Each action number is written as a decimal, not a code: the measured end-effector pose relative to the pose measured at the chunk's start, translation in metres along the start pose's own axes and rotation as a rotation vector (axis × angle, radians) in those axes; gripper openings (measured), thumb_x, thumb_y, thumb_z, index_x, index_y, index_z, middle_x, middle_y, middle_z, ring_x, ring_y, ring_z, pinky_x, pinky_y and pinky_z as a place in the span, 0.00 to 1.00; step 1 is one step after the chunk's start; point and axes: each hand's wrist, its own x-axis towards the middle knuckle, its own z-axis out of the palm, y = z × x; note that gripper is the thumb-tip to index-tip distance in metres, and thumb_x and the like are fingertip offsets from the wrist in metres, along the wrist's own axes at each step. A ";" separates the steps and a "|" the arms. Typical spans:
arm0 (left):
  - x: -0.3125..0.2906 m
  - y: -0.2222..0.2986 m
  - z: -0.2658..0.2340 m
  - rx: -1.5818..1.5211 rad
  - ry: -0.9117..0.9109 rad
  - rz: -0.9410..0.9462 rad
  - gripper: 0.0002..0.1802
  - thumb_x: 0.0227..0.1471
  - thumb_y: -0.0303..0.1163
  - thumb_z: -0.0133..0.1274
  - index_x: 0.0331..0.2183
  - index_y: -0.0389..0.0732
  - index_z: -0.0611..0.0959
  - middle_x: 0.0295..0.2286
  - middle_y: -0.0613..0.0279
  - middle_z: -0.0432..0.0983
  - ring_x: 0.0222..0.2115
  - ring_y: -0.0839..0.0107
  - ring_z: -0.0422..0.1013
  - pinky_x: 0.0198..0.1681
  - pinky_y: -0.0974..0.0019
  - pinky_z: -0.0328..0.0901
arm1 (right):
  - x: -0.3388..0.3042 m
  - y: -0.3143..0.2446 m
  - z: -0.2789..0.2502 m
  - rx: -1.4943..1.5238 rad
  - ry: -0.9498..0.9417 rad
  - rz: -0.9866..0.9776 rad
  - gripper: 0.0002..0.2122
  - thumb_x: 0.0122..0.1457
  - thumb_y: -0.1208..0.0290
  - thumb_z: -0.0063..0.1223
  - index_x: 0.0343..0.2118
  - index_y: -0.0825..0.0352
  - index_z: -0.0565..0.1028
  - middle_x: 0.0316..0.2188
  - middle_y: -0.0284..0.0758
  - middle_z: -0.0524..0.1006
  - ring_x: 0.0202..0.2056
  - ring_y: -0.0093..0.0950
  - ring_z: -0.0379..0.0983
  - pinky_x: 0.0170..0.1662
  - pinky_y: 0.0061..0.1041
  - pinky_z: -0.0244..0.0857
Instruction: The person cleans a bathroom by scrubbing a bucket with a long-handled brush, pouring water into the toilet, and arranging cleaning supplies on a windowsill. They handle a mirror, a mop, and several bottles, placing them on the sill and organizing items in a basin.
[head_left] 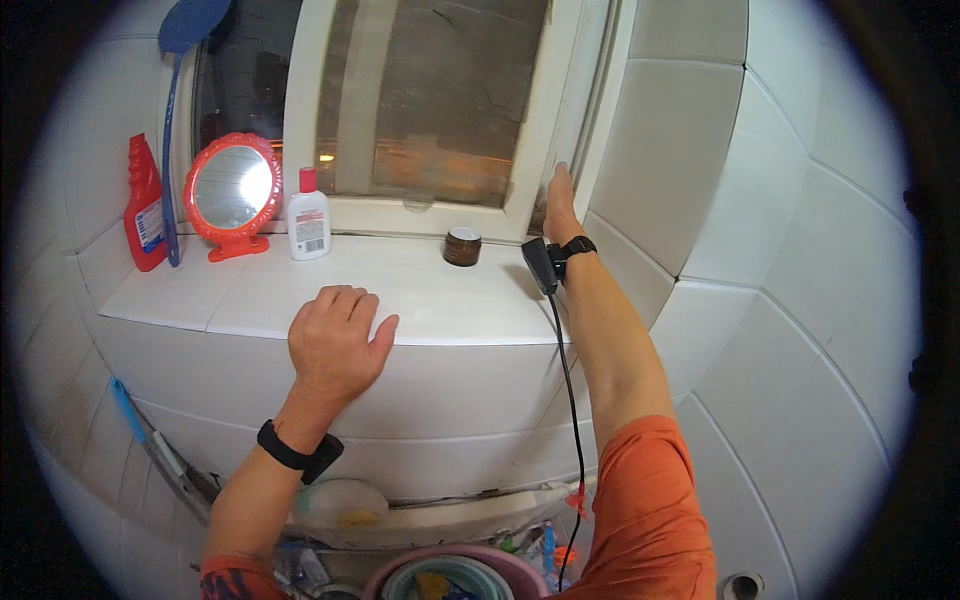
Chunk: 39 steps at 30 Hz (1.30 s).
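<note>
The left hand rests palm down on the front edge of the white tiled sill, fingers loosely curled over the edge, holding nothing; a black band sits on that wrist. The right hand reaches up to the window frame, fingers straight and together, tips against the frame's right upright. It seems to press flat rather than pinch anything, though the palm side is hidden. A black device with a cable hanging down is strapped at the right wrist.

On the sill, a small dark jar stands just left of the right hand. Further left are a white bottle with a red cap, a round red mirror, a red spray bottle and a blue swatter leaning in the corner.
</note>
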 end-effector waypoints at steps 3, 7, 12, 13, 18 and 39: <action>0.000 0.000 -0.002 -0.005 -0.025 -0.008 0.12 0.42 0.39 0.57 0.29 0.41 0.80 0.30 0.62 0.76 0.34 0.64 0.71 0.33 0.62 0.65 | 0.001 0.001 -0.001 0.003 0.080 0.008 0.32 0.63 0.52 0.29 0.62 0.73 0.51 0.63 0.51 0.53 0.64 0.45 0.48 0.63 0.35 0.45; 0.000 0.000 -0.004 -0.039 -0.027 -0.005 0.11 0.42 0.36 0.56 0.30 0.41 0.80 0.30 0.60 0.76 0.33 0.62 0.71 0.34 0.60 0.65 | 0.001 0.002 0.014 -0.080 0.192 -0.190 0.33 0.63 0.49 0.28 0.63 0.71 0.49 0.62 0.54 0.52 0.63 0.46 0.48 0.64 0.37 0.42; 0.000 0.003 -0.004 -0.030 -0.030 -0.009 0.11 0.42 0.36 0.56 0.30 0.40 0.80 0.30 0.60 0.76 0.33 0.62 0.71 0.33 0.61 0.65 | -0.001 0.003 0.021 -0.210 0.255 -0.094 0.37 0.62 0.43 0.29 0.63 0.72 0.47 0.62 0.54 0.51 0.64 0.46 0.46 0.65 0.40 0.41; 0.000 0.003 -0.003 -0.027 -0.028 -0.010 0.11 0.42 0.36 0.56 0.30 0.40 0.80 0.30 0.60 0.76 0.33 0.62 0.71 0.33 0.61 0.65 | -0.001 0.002 0.018 -0.227 0.256 -0.083 0.38 0.62 0.42 0.29 0.63 0.73 0.47 0.62 0.53 0.51 0.64 0.47 0.46 0.64 0.42 0.41; 0.001 0.003 -0.002 0.007 -0.017 0.014 0.13 0.42 0.39 0.59 0.28 0.41 0.79 0.30 0.63 0.76 0.33 0.65 0.70 0.32 0.63 0.65 | -0.007 -0.006 -0.002 0.022 0.087 -0.029 0.39 0.60 0.37 0.23 0.58 0.73 0.59 0.57 0.45 0.62 0.55 0.40 0.59 0.57 0.37 0.52; 0.000 0.002 0.002 0.034 0.013 0.033 0.14 0.43 0.40 0.57 0.29 0.41 0.80 0.29 0.63 0.76 0.31 0.66 0.71 0.30 0.64 0.64 | -0.027 -0.017 0.013 -0.583 0.086 -0.521 0.47 0.45 0.45 0.62 0.60 0.73 0.55 0.54 0.49 0.66 0.54 0.43 0.64 0.56 0.36 0.59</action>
